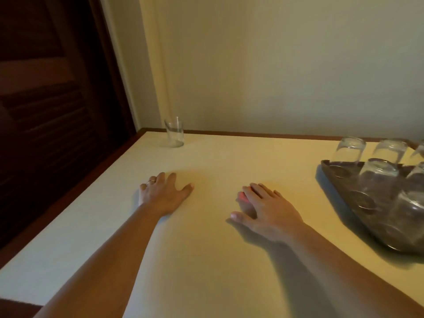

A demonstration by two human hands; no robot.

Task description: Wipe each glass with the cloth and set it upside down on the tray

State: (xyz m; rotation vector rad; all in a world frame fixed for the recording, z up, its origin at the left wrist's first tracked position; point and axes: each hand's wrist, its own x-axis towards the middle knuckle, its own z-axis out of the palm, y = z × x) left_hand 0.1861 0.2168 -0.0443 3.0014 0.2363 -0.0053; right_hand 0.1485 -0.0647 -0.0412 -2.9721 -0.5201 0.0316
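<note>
Now both hands lie flat on the table (206, 260), palms down and fingers spread, grasping nothing. The left hand (164, 193) rests well to the left of the tray (330, 173) and wears a ring (152, 181) on one finger. The right hand (268, 210) is between the left hand and the tray, apart from both. Under its fingers a small pink thing (242, 196) shows; it is mostly covered and blurred, so I cannot tell if it is the cloth or something else. No cloth is clearly seen. The tray is dark and stands at the right side of the table, cut off by the frame edge, so its full shape is hidden. On it stand several glasses upside down: one at the far left corner (350, 152), one beside it (390, 151), one nearer (378, 171), and others only partly visible at the frame edge. How many there are in all I cannot tell, because the clear glass melts into the dark tray. One more glass (174, 132) stands upright, far left of the tray, at the back corner of the table near the wall (275, 65).
</note>
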